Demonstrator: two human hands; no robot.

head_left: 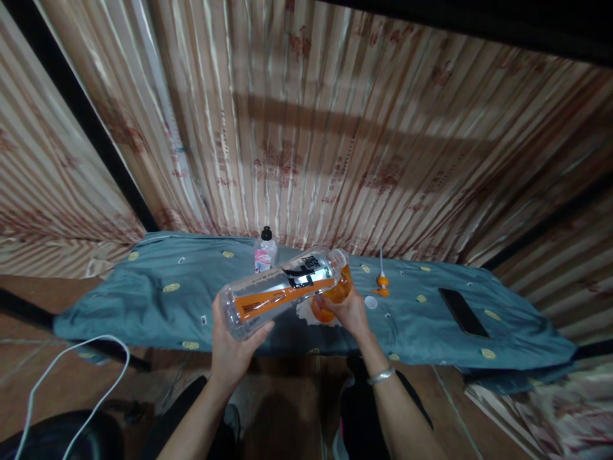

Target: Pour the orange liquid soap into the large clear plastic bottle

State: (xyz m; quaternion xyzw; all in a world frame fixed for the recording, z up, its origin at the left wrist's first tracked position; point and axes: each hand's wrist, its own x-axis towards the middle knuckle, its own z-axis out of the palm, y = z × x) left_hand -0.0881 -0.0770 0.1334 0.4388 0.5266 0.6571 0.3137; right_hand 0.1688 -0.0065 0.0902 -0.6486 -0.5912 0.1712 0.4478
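Observation:
My left hand [234,345] is closed round the base end of a large clear plastic bottle [268,297] with an orange and black label. The bottle lies tilted, almost level, its neck pointing right. At its mouth stands a smaller translucent orange bottle [341,287], which the fingers of my right hand [352,311] are wrapped round. Whether the two bottle mouths touch, I cannot tell. Beneath them a white patch with an orange round shape [322,312] shows in part. To the right are an orange pump head [382,282] with a thin tube and a white disc [370,302].
A bench with a teal patterned cloth [158,300] runs across in front of me. Behind the large bottle stands a small bottle with a black cap [265,252]. A dark phone [462,313] lies at the right. A striped curtain [297,128] hangs behind. A white cable [108,338] loops at lower left.

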